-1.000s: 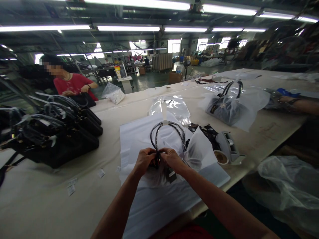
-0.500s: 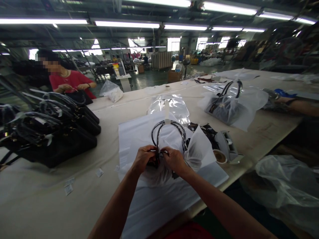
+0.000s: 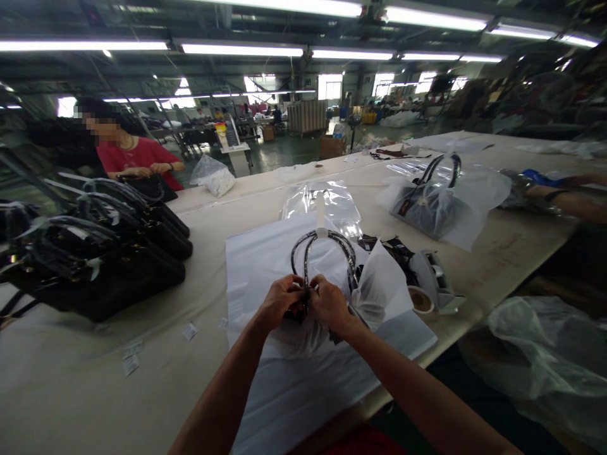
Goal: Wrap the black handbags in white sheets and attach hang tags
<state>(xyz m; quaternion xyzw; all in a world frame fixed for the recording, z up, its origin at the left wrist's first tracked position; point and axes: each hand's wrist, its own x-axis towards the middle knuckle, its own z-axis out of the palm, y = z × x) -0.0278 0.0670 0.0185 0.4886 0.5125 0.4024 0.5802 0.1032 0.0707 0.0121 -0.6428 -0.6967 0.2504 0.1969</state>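
In front of me a handbag, wrapped in thin white paper [image 3: 303,338], stands on white sheets [image 3: 265,404]. Its two dark handles [image 3: 349,253] rise in clear film, joined at the top by a pale strip [image 3: 321,221]. My left hand [image 3: 279,303] is closed in a pinch at the foot of the near handle. Against it, on the other side of that handle, my right hand [image 3: 329,306] is pinched too. Both hold a thin dark cord there, mostly hidden by the fingers. A dark tag-like piece shows below my left fingers.
Black handbags [image 3: 137,272] stand at left; a person in red [image 3: 142,155] works behind them. Another wrapped handbag [image 3: 422,202] is at right, near another person's arm [image 3: 576,205]. A tape roll [image 3: 420,299], a dispenser [image 3: 441,284], clear bags [image 3: 327,202] and small packets [image 3: 190,331] lie around.
My hands have come closer together at the handle's foot, the right one turning inward. The handles have shifted slightly right. The other person's arm at right has moved a little.
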